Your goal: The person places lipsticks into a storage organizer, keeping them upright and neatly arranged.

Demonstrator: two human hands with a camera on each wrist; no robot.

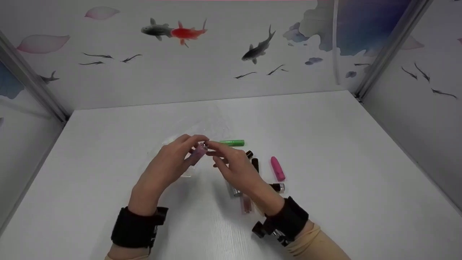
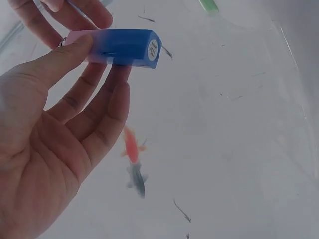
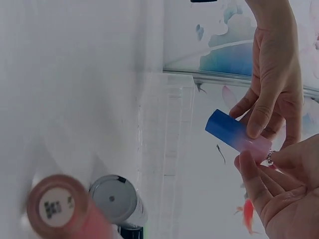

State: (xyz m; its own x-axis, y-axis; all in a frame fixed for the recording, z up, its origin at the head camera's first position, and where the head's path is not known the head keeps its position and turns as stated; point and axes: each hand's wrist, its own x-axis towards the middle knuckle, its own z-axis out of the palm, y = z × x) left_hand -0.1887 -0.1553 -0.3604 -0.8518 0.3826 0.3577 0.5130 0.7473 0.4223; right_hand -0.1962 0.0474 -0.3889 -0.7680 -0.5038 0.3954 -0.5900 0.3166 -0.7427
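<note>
My left hand [image 1: 169, 160] holds a square tube [image 2: 127, 47] that shades from pink to blue, apparently a lipstick, above the table. In the left wrist view its thumb lies on the pink part, and a round label [image 2: 153, 50] shows on the blue end. A small metal charm [image 3: 270, 158] hangs at the pink end. There my right hand [image 1: 238, 168] touches the charm and the tube's edge with its fingertips, fingers mostly extended. In the head view its thumb stands apart from the tube. Under the right hand lie black-capped tubes [image 1: 255, 164], partly hidden.
A green tube [image 1: 232, 143] lies behind the hands, a bright pink tube [image 1: 277, 168] to the right. A reddish gloss tube [image 1: 247, 204] and a silver-ended tube [image 3: 113, 199] lie nearer. Clear plastic [image 1: 202, 126] spreads behind the left hand. Patterned walls [image 1: 216, 79] border the table.
</note>
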